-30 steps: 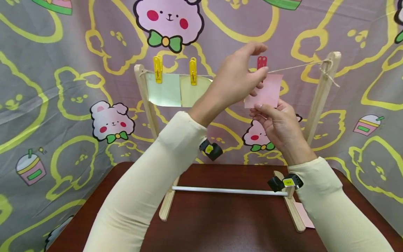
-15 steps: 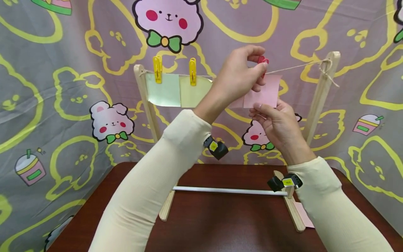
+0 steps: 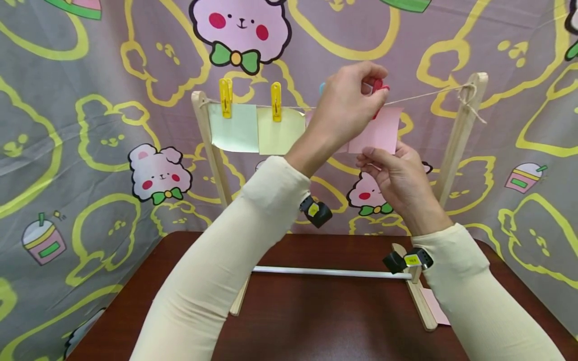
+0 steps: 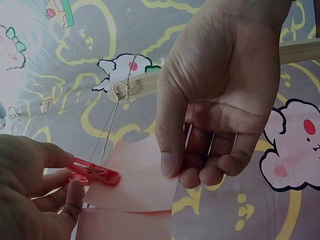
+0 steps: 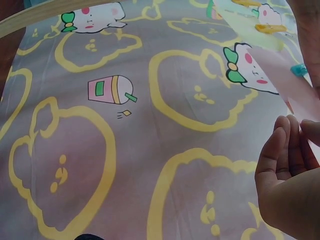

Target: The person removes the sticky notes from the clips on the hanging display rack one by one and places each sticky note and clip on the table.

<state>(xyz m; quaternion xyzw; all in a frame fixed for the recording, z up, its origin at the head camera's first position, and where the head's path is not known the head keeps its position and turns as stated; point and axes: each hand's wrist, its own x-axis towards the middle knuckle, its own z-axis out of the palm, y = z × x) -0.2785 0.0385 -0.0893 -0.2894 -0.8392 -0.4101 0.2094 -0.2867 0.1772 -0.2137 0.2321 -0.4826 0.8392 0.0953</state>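
Observation:
My left hand point(image 3: 345, 103) pinches the handles of a red clothespin point(image 4: 97, 172) between thumb and fingers. The clothespin sits over the top edge of a pink paper square point(image 3: 379, 131) at the string point(image 4: 111, 122). Low on that same square, my right hand point(image 3: 397, 173) pinches its bottom edge between thumb and fingers; in the left wrist view the right thumb lies against the paper's edge. Another pink square point(image 4: 120, 225) hangs beside it, mostly hidden behind my left hand in the head view. A blue clothespin point(image 5: 299, 70) shows on it in the right wrist view.
Yellow clothespins point(image 3: 276, 103) hold a green square point(image 3: 235, 133) and a yellow square point(image 3: 282, 138) on the string. The wooden frame's right post point(image 3: 460, 130) and white crossbar point(image 3: 331, 272) stand on the dark table point(image 3: 334, 316). Pink paper point(image 3: 435, 306) lies by the right foot.
My left hand first reached around the red clothespin with spread fingers, then took hold of its handles and tilted it, shifting slightly right. The right hand stays nearly still on the paper.

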